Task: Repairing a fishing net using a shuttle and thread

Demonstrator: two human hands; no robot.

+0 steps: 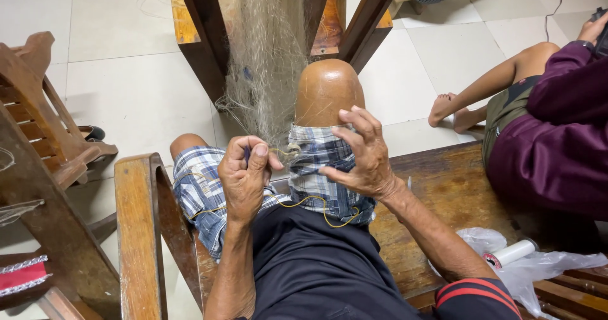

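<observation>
The left hand [246, 174], just left of the frame's centre, is pinched shut, thumb against forefinger, on a small dark netting tool [247, 154] whose tip barely shows above the knuckles; the tight grip seems meant to keep fine thread under control. Beside it, right of centre, the right hand [360, 156] is spread wide with fingers fanned and curled, holding nothing firmly, though whether a strand runs across its fingertips is too fine to tell. Between the two hands, a thin yellow cord [315, 201] loops down across the blue-and-white checked shorts [316, 168] and the lap. The pale, fine-meshed fishing net [266, 54] hangs in a bundle from the upper middle of the frame down to the raised bare knee [326, 89], which appears to serve as a prop keeping the mesh taut and close to the fingers. The person sits on a worn brown wooden bench [443, 187]; at lower right lie a crumpled clear plastic bag [538, 266] and a white spool [510, 253], within reach. At the right edge sits another person in a purple top [557, 143]
</observation>
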